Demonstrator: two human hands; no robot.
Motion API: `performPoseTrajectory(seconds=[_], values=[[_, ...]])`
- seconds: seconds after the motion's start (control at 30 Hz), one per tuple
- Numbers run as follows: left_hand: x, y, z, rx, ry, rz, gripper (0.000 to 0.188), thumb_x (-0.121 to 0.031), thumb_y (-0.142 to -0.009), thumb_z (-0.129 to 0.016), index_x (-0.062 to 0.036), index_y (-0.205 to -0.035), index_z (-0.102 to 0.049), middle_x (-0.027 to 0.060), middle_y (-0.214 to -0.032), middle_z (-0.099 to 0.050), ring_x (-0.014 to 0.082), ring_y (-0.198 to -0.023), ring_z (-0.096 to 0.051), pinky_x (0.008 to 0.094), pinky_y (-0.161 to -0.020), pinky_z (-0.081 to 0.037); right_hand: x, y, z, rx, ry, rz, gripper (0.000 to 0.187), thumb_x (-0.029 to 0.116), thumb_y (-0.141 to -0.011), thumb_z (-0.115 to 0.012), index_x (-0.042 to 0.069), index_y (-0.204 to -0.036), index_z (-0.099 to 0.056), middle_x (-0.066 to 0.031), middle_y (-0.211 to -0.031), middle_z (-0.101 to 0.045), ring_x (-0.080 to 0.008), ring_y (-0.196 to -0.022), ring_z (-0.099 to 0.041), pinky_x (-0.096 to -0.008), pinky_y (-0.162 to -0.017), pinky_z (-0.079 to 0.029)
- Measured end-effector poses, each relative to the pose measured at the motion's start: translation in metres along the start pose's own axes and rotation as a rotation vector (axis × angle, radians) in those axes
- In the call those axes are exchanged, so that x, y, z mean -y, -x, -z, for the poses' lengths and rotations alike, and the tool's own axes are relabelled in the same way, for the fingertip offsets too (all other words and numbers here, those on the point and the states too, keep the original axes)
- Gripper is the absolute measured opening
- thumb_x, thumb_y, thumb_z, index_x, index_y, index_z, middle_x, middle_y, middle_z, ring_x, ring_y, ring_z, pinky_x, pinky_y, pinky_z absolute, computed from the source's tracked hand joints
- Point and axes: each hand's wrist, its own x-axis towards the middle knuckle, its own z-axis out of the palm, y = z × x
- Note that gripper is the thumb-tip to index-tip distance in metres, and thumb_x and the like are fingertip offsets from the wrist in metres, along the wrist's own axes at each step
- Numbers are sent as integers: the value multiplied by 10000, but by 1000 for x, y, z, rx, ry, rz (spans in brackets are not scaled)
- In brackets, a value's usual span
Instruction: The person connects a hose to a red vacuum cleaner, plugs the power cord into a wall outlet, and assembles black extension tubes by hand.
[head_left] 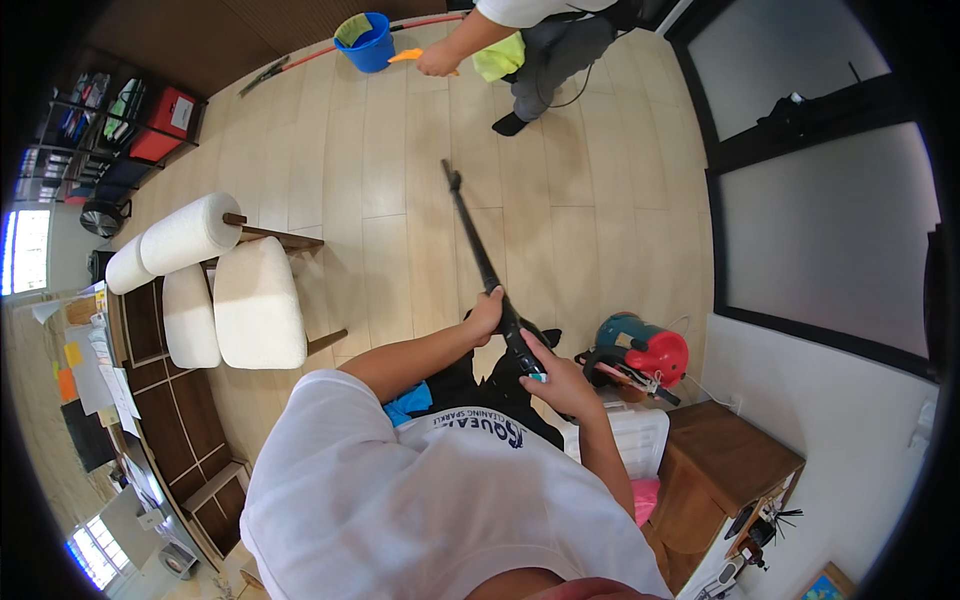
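Observation:
A long black wand (472, 230) slants away from my body over the floor. My left hand (487, 314) is closed round its shaft. Nearer to me, my right hand (562, 381) grips the thicker handle end, where a small teal patch shows beside the fingers. At the far end the wand narrows, with a small collar near the tip; I cannot tell whether the tip touches the floor. A blue cloth (408, 403) hangs at my waist on the left.
Ahead, another person (560, 55) holds an orange-handled tool beside a blue bucket (366, 45). Cream-cushioned chairs (258, 300) stand at left. At right are a red and teal machine (655, 352), a white plastic bin (640, 435), a wooden cabinet (735, 440) and black-framed doors (712, 240).

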Motion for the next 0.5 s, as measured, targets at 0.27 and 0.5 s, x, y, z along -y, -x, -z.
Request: performPoseTrajectory(seconds=[0.27, 0.5], values=[[-15, -15, -40, 171, -277, -73, 448, -380, -887, -399, 45, -1029, -382, 123, -803, -517, 207, -660, -565, 381, -509, -491, -17, 3, -3, -180, -65, -165, 715, 177, -728, -595, 188, -1356, -251, -159, -914, -600, -224, -755, -597, -294, -707, -445], [0, 1, -37, -32, -337, -172, 522, -374, -886, -390, 103, -1095, -364, 244, -951, -534, 290, -826, -578, 370, -692, -478, -24, 10, -11, -163, -108, -41, 722, 154, -727, -597, 168, -1357, -244, -173, -915, -597, -221, -752, -584, -292, -714, -439]])
